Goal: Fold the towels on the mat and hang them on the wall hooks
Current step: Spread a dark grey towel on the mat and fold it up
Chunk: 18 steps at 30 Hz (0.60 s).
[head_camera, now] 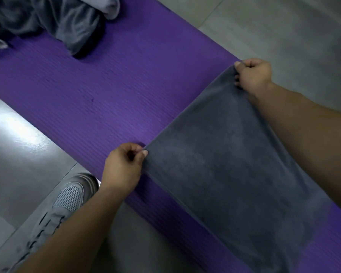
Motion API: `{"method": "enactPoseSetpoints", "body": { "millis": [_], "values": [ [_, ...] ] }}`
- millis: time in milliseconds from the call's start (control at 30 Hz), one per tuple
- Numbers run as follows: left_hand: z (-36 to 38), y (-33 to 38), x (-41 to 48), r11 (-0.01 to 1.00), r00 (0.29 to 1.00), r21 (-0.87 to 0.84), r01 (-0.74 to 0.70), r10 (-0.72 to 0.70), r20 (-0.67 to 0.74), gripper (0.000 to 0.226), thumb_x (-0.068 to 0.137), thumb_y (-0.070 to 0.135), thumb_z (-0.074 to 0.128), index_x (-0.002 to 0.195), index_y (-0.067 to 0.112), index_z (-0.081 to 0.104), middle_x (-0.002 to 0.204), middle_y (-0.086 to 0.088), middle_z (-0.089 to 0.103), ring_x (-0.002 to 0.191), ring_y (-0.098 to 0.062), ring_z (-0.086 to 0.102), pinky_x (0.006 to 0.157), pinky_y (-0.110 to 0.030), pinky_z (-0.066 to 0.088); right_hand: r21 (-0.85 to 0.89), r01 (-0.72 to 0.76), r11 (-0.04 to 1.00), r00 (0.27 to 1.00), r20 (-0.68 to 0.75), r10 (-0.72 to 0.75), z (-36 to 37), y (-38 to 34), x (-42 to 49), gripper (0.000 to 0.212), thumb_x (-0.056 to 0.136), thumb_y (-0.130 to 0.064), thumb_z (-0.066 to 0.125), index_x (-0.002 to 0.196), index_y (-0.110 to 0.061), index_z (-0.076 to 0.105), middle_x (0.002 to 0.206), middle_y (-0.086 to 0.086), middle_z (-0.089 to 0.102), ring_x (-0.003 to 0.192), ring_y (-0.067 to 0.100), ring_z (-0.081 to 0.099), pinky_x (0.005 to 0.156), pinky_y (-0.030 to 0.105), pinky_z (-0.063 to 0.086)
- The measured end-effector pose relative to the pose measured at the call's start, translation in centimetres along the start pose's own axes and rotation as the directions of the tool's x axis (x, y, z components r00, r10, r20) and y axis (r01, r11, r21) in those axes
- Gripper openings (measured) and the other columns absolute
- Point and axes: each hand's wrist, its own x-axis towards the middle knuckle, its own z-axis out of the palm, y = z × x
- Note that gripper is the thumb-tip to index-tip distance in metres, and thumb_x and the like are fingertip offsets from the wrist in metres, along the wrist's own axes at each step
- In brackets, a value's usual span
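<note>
A dark grey towel (230,174) is stretched over the right part of the purple mat (106,91). My left hand (124,166) pinches its near-left corner between thumb and fingers. My right hand (252,73) grips the far corner at the mat's far edge, fingers curled round the cloth. The towel's leading edge runs taut between the two hands. Its lower end runs out of view at the bottom right. A crumpled heap of grey towels (53,18) lies on the mat at the top left.
Grey tiled floor (283,26) surrounds the mat on both sides. My grey mesh shoe (61,205) stands on the floor just left of the mat's near edge. No wall hooks are in view.
</note>
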Motion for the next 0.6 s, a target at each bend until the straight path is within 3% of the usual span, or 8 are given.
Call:
{"method": "enactPoseSetpoints", "body": {
  "millis": [100, 200, 267, 367, 433, 600],
  "values": [
    [-1.2, -0.2, 1.6, 0.998, 0.995, 0.027, 0.048, -0.045, -0.089, 0.015, 0.089, 0.030, 0.073, 0.076, 0.030, 0.067, 0.067, 0.008, 0.070, 0.066, -0.023, 0.070, 0.073, -0.049, 0.061, 0.123, -0.030, 0.992, 0.998, 0.052, 0.024, 1.3, -1.5, -0.3, 0.015, 0.096, -0.019, 0.062, 0.082, -0.015, 0.061, 0.065, 0.001, 0.057, 0.048, 0.005, 0.054, 0.051, 0.020, 0.051],
    [-2.5, -0.1, 2.2, 0.984, 0.991, 0.179, -0.003, 0.027, -0.133, 0.018, 0.090, 0.034, 0.071, 0.075, 0.026, 0.068, 0.069, 0.008, 0.069, 0.069, -0.017, 0.068, 0.074, -0.037, 0.056, 0.227, -0.076, 0.971, 0.984, 0.176, 0.035, 2.6, -3.1, -0.9, 0.011, 0.095, -0.018, 0.062, 0.086, -0.013, 0.064, 0.075, 0.002, 0.059, 0.063, 0.009, 0.059, 0.063, 0.022, 0.054],
    [-2.8, -0.1, 1.7, 0.988, 0.990, 0.145, -0.043, 0.061, -0.125, 0.019, 0.091, 0.032, 0.071, 0.075, 0.022, 0.069, 0.070, 0.007, 0.069, 0.068, -0.012, 0.065, 0.070, -0.031, 0.051, 0.235, -0.100, 0.967, 0.974, 0.220, 0.047, 2.7, -3.7, -1.6, 0.010, 0.095, -0.020, 0.064, 0.087, -0.015, 0.063, 0.081, 0.002, 0.061, 0.071, 0.011, 0.060, 0.066, 0.023, 0.054],
    [-2.2, 0.4, -0.7, 0.985, 0.999, -0.167, -0.051, 0.050, -0.012, 0.014, 0.090, 0.021, 0.073, 0.078, 0.015, 0.069, 0.072, 0.005, 0.068, 0.068, -0.008, 0.062, 0.071, -0.025, 0.050, 0.291, -0.128, 0.948, 0.976, 0.205, 0.069, 0.9, -4.0, -2.6, 0.016, 0.094, -0.025, 0.067, 0.082, -0.017, 0.059, 0.076, 0.001, 0.059, 0.065, 0.010, 0.059, 0.061, 0.023, 0.054],
    [-1.1, 0.7, -3.1, 0.969, 0.990, -0.235, -0.074, 0.100, 0.102, 0.012, 0.088, 0.014, 0.074, 0.077, 0.012, 0.070, 0.072, -0.001, 0.066, 0.069, -0.009, 0.060, 0.069, -0.023, 0.051, 0.371, -0.161, 0.915, 0.982, 0.155, 0.110, -1.5, -3.6, -3.1, 0.018, 0.094, -0.024, 0.067, 0.083, -0.016, 0.055, 0.074, 0.002, 0.056, 0.059, 0.010, 0.058, 0.060, 0.024, 0.056],
    [3.0, 1.1, -9.3, 0.951, 0.873, -0.017, -0.308, 0.289, 0.392, 0.010, 0.082, 0.023, 0.082, 0.075, 0.022, 0.075, 0.077, 0.011, 0.073, 0.075, -0.004, 0.067, 0.074, -0.021, 0.052, 0.342, -0.310, 0.887, 0.951, 0.106, 0.291, -9.9, 0.6, -4.2, 0.008, 0.097, -0.017, 0.056, 0.090, -0.019, 0.054, 0.078, 0.000, 0.057, 0.065, 0.010, 0.060, 0.049, 0.021, 0.052]
  ]
}}
